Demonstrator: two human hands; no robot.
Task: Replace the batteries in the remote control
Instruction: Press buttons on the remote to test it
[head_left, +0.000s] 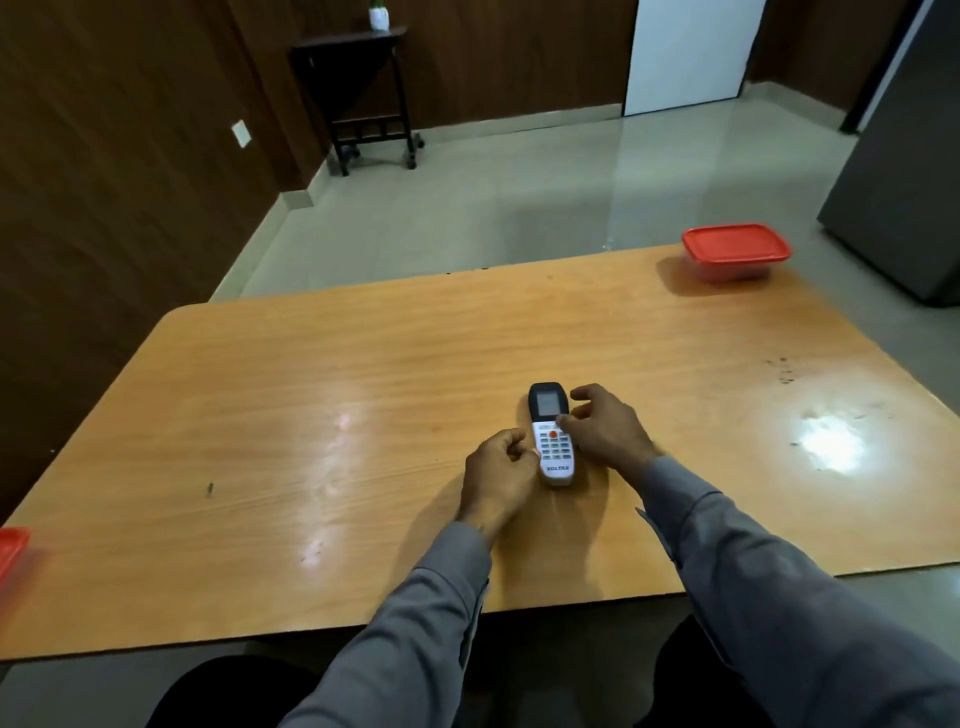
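Head view looks down at a wooden table (363, 374) with a remote control (551, 436) lying flat on it, buttons up. Its white bottom end has the word VOLTAS in dark letters. The small signs on the buttons are too tiny to read. Its dark top end has a grey screen, and nothing can be read on that screen. One orange round button sits above the rows of small buttons.

The remote lies right between the two hands. The left hand (498, 475) is on one side, with its fingers curled in, and the fingertips touch the edge of the remote by the buttons. The right hand (602, 434) is on the other side. Its fingers are bent and a bit spread, and they touch the remote near the orange button. It is hard to tell how tight each hand holds, because the fingers hide the sides of the remote. The back of the remote faces the table and is hidden.

Far past the right fingers, near the table's far corner, sits a red box (735, 252) with its lid on. Far out from the left fingers, another red thing (11, 551) is cut off by the picture edge. Both arms wear grey sleeves (779, 597).
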